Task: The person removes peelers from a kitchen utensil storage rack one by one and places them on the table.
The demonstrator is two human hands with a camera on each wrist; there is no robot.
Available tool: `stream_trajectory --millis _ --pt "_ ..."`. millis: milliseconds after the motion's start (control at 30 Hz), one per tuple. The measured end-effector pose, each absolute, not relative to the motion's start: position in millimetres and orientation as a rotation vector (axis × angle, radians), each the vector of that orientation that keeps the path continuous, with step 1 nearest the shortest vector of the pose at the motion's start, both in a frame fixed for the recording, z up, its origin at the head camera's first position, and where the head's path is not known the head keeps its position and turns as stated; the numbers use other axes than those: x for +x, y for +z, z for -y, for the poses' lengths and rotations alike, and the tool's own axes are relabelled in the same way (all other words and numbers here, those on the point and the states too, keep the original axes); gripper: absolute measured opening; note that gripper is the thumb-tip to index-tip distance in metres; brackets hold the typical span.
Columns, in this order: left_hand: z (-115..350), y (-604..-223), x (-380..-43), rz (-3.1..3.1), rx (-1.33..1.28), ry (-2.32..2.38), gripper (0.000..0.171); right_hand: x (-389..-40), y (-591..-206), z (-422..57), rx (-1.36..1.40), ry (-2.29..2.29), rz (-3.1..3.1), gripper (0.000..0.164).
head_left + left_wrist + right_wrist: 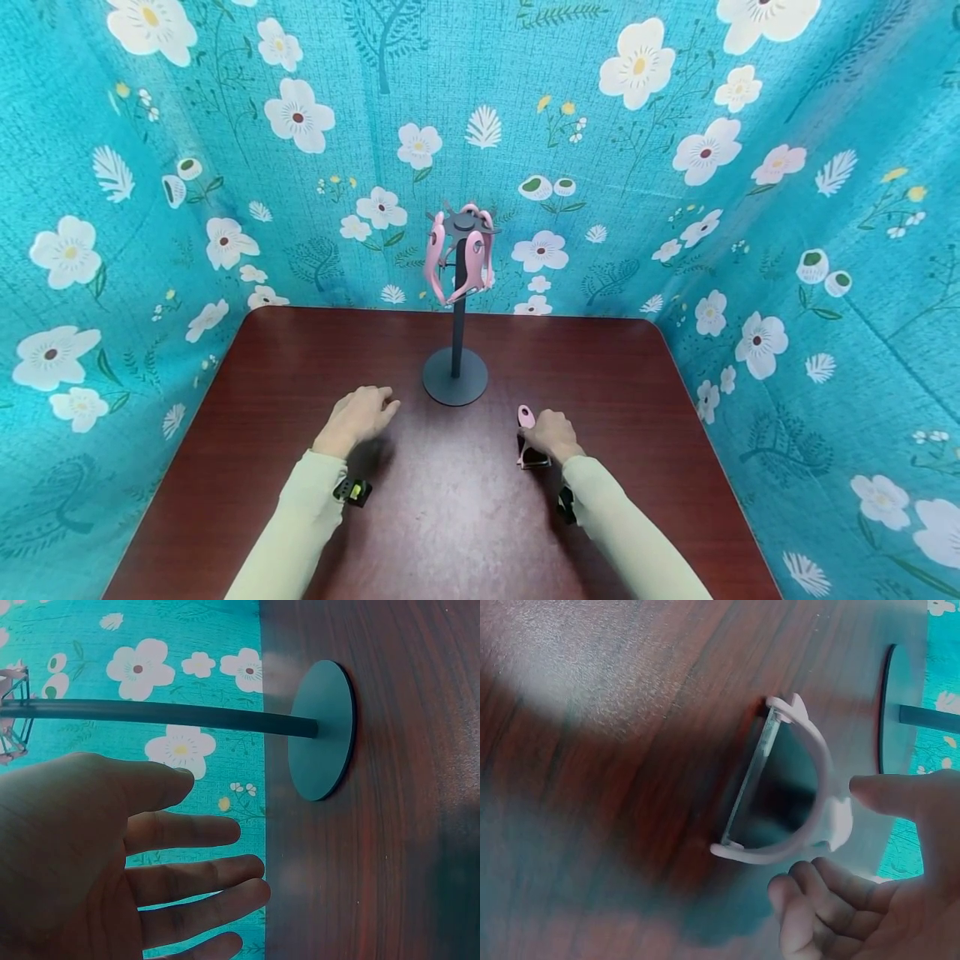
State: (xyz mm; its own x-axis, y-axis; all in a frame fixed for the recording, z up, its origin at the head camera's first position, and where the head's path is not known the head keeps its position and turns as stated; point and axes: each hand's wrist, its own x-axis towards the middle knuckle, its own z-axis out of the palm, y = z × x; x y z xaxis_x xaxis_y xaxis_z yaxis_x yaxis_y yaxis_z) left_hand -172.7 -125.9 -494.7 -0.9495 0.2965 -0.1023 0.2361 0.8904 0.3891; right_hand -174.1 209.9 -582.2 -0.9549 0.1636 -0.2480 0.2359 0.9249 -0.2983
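Note:
A pink peeler (821,761) with a straight metal blade (751,776) is close over the dark red tabletop, right of the stand in the head view. My right hand (553,435) has its thumb and curled fingertips at either side of the handle, pinching it. The handle's holed end (525,412) shows beyond the thumb. My left hand (362,413) hovers above the table, left of the stand's base, its fingers loosely extended and holding nothing. Upright at the back middle is a dark stand (460,329), with several pink peelers (472,258) hanging from its top hooks.
The stand's round base (442,383) sits on the tabletop (315,350) between and behind the hands. A blue flowered cloth (480,83) hangs along the back and both sides of the table.

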Motion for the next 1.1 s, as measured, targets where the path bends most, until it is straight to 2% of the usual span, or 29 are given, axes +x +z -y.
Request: stream_trajectory --millis 200,400,600,933,1100 --pt "124 -495 -172 -2.887 0.406 0.578 0.041 -178 -564 -212 0.316 -0.477 -2.904 0.042" --pt "125 -498 -174 -2.888 0.401 0.551 0.041 -186 -526 -210 0.272 -0.587 -2.998 0.037" --pt "123 -497 -174 -2.887 0.411 0.545 0.041 -192 -487 -205 0.175 -0.717 -3.036 0.030" --pt "127 -498 -173 -2.880 0.396 0.538 0.040 -213 -444 -201 -0.059 -0.998 -3.071 0.020" --pt "129 -498 -173 -2.883 0.396 0.538 0.041 -222 -421 -193 -0.155 -1.167 -3.056 0.021"
